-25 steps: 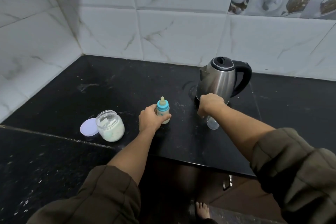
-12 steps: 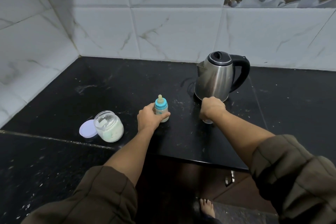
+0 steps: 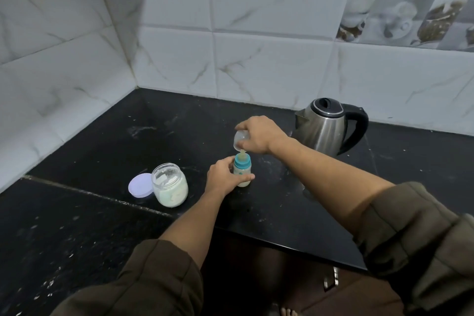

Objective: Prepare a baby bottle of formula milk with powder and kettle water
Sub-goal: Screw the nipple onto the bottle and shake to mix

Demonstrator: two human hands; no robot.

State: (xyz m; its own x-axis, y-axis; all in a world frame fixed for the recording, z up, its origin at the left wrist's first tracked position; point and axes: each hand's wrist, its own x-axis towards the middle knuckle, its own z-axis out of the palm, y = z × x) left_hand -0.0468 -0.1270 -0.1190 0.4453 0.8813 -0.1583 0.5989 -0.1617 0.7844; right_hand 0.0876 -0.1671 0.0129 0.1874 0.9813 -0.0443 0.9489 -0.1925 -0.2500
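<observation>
Black counter: kettle, baby bottle, powder jar, lilac lid.

Both arms wear dark olive-brown sleeves, loose and creased, bunched up to bare the forearms.

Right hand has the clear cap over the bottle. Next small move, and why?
Probably lower the clear cap straight down onto the teat: the right hand holds it just above, the left hand steadies the upright bottle, and its blue collar is already on.
</observation>
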